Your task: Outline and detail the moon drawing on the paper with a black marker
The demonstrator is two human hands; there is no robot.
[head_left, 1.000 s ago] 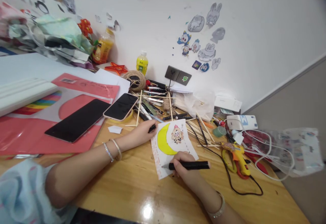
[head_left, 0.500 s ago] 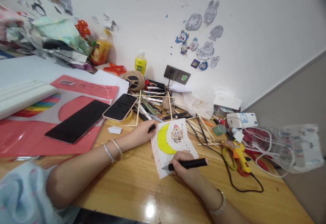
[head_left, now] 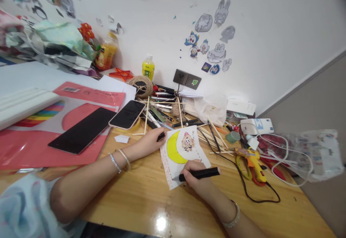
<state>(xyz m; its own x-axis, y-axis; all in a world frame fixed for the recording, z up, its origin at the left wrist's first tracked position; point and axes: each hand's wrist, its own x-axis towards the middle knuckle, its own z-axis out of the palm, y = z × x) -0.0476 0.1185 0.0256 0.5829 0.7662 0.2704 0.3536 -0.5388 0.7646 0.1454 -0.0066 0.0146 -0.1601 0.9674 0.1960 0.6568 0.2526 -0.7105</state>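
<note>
A sheet of white paper [head_left: 173, 173] lies on the wooden table, bearing a yellow crescent moon [head_left: 173, 148] and a small cartoon figure [head_left: 187, 142]. Over its lower right part, my right hand [head_left: 195, 176] grips a thick black marker [head_left: 208, 173]; the hand hides the marker's tip and some of the drawing. At the paper's left edge rests my left hand [head_left: 155, 137], its fingers closed around a small black marker cap [head_left: 161, 136].
Left of the paper lie a phone [head_left: 127, 114] and a black tablet [head_left: 82, 129]. Behind it are loose pens and wooden sticks [head_left: 216, 137], with a twine roll [head_left: 141, 86]. To the right sits a yellow glue gun [head_left: 255, 166] with a trailing black cord [head_left: 244, 191].
The view has shifted very slightly. Both hands, the marker and the paper look nearly the same as before.
</note>
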